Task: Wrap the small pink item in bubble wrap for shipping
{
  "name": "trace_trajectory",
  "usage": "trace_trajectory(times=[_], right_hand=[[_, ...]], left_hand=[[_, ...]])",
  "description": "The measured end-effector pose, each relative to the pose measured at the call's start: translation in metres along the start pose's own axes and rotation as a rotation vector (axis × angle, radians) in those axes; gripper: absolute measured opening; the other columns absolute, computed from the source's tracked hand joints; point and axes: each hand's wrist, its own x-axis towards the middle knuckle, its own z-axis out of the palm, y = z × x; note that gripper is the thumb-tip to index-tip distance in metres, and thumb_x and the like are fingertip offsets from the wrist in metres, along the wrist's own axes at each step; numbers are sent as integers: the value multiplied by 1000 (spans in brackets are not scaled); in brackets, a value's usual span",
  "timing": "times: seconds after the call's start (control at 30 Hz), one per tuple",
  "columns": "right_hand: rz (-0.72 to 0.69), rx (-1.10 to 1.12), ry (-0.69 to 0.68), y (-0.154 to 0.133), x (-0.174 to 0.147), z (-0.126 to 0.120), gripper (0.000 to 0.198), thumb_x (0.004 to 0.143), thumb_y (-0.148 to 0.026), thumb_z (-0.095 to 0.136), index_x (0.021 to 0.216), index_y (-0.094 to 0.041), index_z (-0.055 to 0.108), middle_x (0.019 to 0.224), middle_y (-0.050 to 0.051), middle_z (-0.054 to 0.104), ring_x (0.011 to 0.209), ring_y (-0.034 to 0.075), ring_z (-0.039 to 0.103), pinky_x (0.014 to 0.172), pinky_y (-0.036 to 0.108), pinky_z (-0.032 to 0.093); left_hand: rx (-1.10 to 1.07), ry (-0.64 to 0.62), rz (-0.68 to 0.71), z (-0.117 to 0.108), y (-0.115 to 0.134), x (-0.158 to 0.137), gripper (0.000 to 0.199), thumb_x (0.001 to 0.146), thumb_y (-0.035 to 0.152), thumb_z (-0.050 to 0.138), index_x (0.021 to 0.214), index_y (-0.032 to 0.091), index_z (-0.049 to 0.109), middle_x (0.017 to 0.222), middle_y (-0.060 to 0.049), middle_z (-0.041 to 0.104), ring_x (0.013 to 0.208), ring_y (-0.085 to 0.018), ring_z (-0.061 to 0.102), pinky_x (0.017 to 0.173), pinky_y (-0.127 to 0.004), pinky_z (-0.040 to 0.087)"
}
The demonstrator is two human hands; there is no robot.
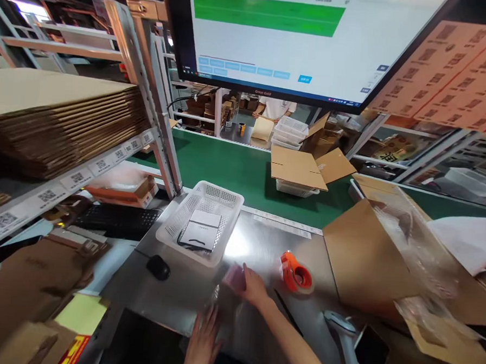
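1. Head camera view of a steel table (259, 248) at a packing station, with a green belt (235, 168) behind it.
2. At 6 o'clock, the left hand (202, 340) lies flat, fingers spread, on a clear bag (230, 311) that is hard to make out.
3. Just above, the right hand (254, 286) is closed around a small pink item (234, 278).
4. An orange tape roll (296, 273) lies near that hand, at 3 o'clock from it.
5. At 11 o'clock from the hands sits a white basket (225, 203) holding a flat white box (202, 230).
6. A black mouse (158, 266) lies at 9 o'clock, and an open cardboard box (365, 259) at 3 o'clock.
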Motion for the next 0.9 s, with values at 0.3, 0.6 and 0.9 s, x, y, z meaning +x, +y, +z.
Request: trace_trajectory(times=[0.3, 0.6, 0.9], right_hand=[[28, -151, 100, 18, 39, -41, 71, 86, -45, 78, 143, -9, 59, 136, 24, 68, 123, 37, 66, 101, 42, 51], [-43, -194, 256, -4, -26, 38, 62, 91, -22, 72, 151, -19, 57, 157, 18, 58, 144, 38, 50, 125, 55, 34], [-342, 27, 197, -12, -71, 81, 55, 88, -8, 59, 140, -22, 67, 136, 12, 73, 130, 30, 64, 115, 45, 50]], left_hand=[[-7, -75, 113, -8, -2, -16, 78, 90, 20, 64, 163, 33, 41, 169, -5, 41, 159, -35, 36, 131, -63, 37], [110, -68, 123, -5, 1, -19, 66, 98, 24, 56, 162, 28, 43, 169, -8, 40, 157, -35, 42, 127, -66, 42], [168, 46, 179, 7, -9, -22, 71, 95, 20, 57, 164, 29, 40, 165, -7, 48, 151, -34, 53, 123, -62, 49]])
